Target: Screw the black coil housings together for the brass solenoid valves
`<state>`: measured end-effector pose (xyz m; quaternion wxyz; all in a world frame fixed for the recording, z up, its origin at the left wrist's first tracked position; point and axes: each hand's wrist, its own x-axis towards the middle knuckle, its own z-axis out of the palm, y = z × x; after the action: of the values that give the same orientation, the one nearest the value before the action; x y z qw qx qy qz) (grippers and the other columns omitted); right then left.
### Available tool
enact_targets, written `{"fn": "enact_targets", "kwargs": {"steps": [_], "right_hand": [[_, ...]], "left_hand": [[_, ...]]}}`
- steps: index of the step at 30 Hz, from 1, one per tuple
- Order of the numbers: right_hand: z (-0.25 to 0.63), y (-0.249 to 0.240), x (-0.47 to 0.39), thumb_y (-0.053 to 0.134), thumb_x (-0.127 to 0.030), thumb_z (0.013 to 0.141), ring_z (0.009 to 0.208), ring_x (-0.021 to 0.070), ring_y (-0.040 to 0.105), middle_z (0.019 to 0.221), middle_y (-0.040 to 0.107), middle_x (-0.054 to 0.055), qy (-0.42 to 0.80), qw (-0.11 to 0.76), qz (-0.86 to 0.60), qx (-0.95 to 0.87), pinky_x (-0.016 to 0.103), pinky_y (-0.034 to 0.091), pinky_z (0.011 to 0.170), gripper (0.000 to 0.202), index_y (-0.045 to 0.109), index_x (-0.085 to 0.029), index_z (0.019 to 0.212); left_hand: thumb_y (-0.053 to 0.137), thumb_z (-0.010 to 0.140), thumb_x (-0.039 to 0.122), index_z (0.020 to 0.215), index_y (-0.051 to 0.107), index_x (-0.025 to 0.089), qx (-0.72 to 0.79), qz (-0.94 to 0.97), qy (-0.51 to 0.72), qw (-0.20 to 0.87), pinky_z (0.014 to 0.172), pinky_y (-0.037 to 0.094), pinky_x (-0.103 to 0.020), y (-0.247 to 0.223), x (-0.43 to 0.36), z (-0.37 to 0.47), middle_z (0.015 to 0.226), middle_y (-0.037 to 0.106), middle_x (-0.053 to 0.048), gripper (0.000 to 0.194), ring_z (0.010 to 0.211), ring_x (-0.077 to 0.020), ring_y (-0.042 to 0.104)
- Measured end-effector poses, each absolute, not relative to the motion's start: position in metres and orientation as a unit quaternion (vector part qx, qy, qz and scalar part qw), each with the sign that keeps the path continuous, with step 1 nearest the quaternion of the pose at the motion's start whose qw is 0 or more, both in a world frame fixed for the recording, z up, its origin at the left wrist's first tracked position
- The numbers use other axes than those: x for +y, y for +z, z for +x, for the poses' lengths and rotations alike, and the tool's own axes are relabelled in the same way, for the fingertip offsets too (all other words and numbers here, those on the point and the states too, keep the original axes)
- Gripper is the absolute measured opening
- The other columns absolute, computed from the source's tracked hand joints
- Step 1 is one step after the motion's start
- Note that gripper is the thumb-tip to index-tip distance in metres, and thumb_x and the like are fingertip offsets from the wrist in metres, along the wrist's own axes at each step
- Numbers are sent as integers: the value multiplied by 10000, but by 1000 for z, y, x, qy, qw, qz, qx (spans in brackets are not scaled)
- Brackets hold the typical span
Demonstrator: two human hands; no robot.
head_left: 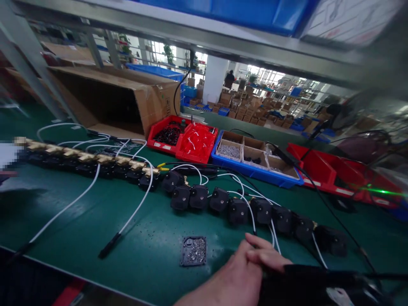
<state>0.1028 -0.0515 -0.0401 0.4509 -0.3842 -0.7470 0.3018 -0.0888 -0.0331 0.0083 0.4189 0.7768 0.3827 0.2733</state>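
Observation:
My left hand (234, 272) and my right hand (269, 255) meet over the front of the bench, right of centre, fingers closed and pressed together. Whatever lies between them, if anything, is hidden. A white cable (250, 208) runs down to a dark end just at the fingertips; I cannot tell whether they grip it. Behind the hands stretches a row of black box-shaped units (238, 211) with white cables. Left of my left hand lies a small square black tray (193, 251) filled with tiny metal parts.
Brass fittings with black bodies (86, 158) line the left side, white cables trailing forward. Behind stand an open cardboard box (153, 95), red bins (196, 144), a blue divided tray (255, 170) and more red bins (338, 174). A shelf (191, 36) crosses overhead. Dark cords hang at right.

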Motion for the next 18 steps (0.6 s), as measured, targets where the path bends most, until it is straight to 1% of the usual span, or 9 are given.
{"fn": "enact_targets", "kwargs": {"steps": [1,3,4,5,7,9,12,16,18], "right_hand": [[104,-36,-51,480,-718,912,1083,371,690,1016,717,70,312,479,-371,-732,571,589,868,495,582,-419,1293],[105,-23,-51,474,-608,958,923,329,711,872,681,48,346,537,-353,-683,541,600,804,410,527,-433,1325],[106,-16,-52,469,-561,974,840,303,698,810,644,38,371,562,-350,-651,515,602,764,372,523,-425,1316],[105,-9,-53,469,-523,983,778,282,673,775,605,34,401,578,-350,-618,485,600,720,350,527,-407,1308],[105,3,-56,480,-461,987,705,248,626,785,550,36,459,598,-355,-553,422,581,622,344,528,-369,1315],[104,10,-58,503,-422,978,670,227,608,838,534,44,493,608,-342,-519,379,551,551,377,507,-365,1351],[105,11,-56,524,-389,971,668,218,601,863,531,46,500,612,-328,-517,383,547,566,406,482,-381,1375],[101,9,-48,543,-349,968,652,207,591,821,533,39,493,628,-309,-518,375,542,565,401,501,-355,1367],[95,13,-44,569,-380,964,610,193,583,781,537,30,479,651,-303,-505,354,530,533,368,548,-334,1329]], "left_hand": [[635,847,158,1221,687,328,363,790,259,420,817,590,-283,14,-28,-101,1099,704,-14,414,968,-184,705],[728,792,163,1259,667,326,330,824,220,405,936,556,-303,25,-10,-126,1213,674,1,498,1074,-186,670],[721,794,107,1293,647,346,351,836,225,356,1027,511,-344,29,2,-136,1256,664,10,559,1149,-192,636],[720,791,60,1378,587,361,372,847,237,296,1130,436,-399,32,16,-143,1366,620,6,673,1273,-212,568],[773,754,35,1445,523,391,374,876,212,218,1206,337,-470,34,46,-149,1550,481,-14,817,1431,-260,431],[842,727,90,1469,498,398,358,899,157,197,1205,325,-495,33,72,-147,1572,462,-36,874,1445,-290,419],[888,715,201,1460,511,409,329,916,100,208,1192,334,-504,34,94,-138,1558,483,-43,861,1432,-314,443],[843,772,197,1432,543,415,304,924,81,218,1176,347,-494,34,103,-132,1543,502,-34,758,1412,-307,470],[826,792,202,1396,585,401,293,927,79,219,1157,369,-482,30,107,-132,1506,541,-27,680,1372,-298,508]]}}
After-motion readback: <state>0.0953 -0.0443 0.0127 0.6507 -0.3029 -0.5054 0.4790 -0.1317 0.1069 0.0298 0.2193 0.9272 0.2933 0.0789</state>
